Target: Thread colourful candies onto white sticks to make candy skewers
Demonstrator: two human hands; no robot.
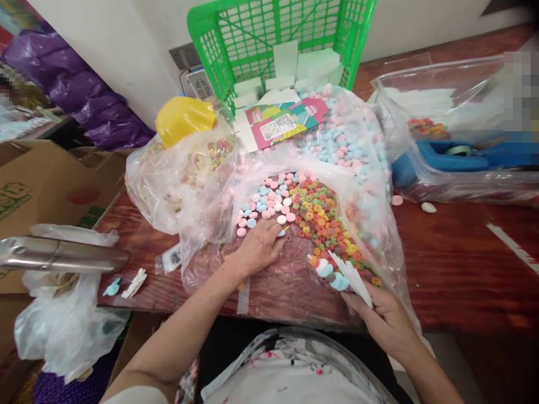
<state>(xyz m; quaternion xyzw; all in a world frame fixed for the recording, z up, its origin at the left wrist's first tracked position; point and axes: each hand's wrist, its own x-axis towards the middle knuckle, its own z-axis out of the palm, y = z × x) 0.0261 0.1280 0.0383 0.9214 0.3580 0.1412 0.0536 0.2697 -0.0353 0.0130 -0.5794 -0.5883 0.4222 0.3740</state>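
The left hand (259,244) lies at the near edge of the pastel candies (272,199), fingers curled down beside 1 blue piece (282,233) – whether it is pinched, I cannot tell; the right hand (387,314) pinches white sticks (353,279) near the candy rings (324,219); both candy kinds lie between the hands and the green basket (197,33).

Soft, even indoor light, slightly hazy
We see pale glare on the plastic bag (210,196) and steel bottle (63,253), faint shadows, mild blur, and wide-angle stretching toward the edges.
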